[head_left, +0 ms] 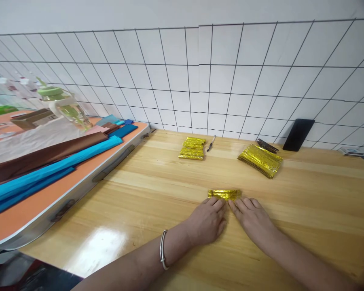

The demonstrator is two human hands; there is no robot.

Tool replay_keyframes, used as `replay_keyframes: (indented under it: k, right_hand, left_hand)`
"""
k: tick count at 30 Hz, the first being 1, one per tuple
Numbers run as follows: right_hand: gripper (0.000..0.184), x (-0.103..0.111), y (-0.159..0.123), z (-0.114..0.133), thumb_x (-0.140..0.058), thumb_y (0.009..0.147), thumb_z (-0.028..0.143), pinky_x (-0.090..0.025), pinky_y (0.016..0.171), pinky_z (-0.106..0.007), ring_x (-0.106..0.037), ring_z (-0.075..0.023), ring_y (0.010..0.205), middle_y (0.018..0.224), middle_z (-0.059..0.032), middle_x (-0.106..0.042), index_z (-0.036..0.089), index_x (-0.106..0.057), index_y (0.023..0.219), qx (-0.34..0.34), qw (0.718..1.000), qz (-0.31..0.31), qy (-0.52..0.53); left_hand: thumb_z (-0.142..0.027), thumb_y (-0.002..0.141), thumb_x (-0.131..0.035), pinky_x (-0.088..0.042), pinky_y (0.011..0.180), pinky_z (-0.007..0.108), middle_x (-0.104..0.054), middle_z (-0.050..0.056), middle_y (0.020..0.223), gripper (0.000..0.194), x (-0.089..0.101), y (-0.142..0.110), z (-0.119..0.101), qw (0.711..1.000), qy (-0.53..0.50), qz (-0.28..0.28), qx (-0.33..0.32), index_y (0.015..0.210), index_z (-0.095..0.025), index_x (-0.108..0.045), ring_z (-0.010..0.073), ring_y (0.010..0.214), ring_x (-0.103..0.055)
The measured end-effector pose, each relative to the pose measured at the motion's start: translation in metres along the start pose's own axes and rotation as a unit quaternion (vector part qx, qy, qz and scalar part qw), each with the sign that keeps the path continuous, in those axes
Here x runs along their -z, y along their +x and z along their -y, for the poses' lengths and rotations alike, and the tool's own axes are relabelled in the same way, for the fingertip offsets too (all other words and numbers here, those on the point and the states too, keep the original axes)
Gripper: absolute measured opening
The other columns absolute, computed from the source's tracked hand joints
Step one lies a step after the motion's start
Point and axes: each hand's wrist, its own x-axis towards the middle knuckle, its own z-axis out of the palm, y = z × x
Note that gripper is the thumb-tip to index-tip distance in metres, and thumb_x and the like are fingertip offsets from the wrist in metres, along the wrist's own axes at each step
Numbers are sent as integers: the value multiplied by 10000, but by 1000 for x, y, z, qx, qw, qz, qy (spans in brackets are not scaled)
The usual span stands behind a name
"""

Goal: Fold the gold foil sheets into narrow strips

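Before me on the wooden table, a strip of shiny gold foil paper (pixel 223 194) lies crosswise, creased as if folded. My left hand (pixel 208 218), with a silver bangle on its wrist, has its curled fingertips on the strip's near edge at the left. My right hand (pixel 251 216) presses its fingers and thumb on the same edge at the right. Both thumbs come close together near the middle. Fingertips hide the strip's near edge. Farther back are a small stack of folded gold strips (pixel 192 148) and a thicker pile of gold foil sheets (pixel 261 159).
A pen (pixel 211 143) lies by the folded strips. Behind the foil pile are a dark hair clip (pixel 267 146) and a black phone (pixel 299 134) against the tiled wall. At left, an orange-topped table (pixel 21 224) bears coloured folded cloth or paper (pixel 48 167) and a green-lidded bottle (pixel 65 105).
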Motion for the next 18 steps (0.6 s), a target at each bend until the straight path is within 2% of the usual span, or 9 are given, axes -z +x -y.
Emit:
replay_keyframes:
  k: [4,9,18]
  right_hand:
    - [440,2,-4,-2,-491,801,108,-384,739,-369,-479,-242,891,968,-87,-592,178,-510,1235,-7,1000,15,-2]
    - [460,-2,-13,-10,-534,804,149,-381,755,-365,-475,-245,907,944,-80,-585,213,-486,1257,-29,999,32,16]
    - [531,-10,-25,-25,-525,795,78,-374,806,-347,-457,-232,1012,1034,-82,-569,317,-477,1266,-59,996,12,59]
  left_hand:
    - [-351,883,-391,-389,945,383,-538,119,1132,362,-1,-3,4,1000,-8,3,-6,1099,-122,-569,249,1078,-466]
    - [-334,886,-394,-369,992,375,-489,109,1260,455,-1,-10,11,999,-42,-6,-14,1296,-139,-405,238,1158,-442]
    - [-284,886,-400,-327,1046,366,-472,92,1308,453,3,-21,20,996,-86,-17,-25,1323,-168,-373,212,1209,-424]
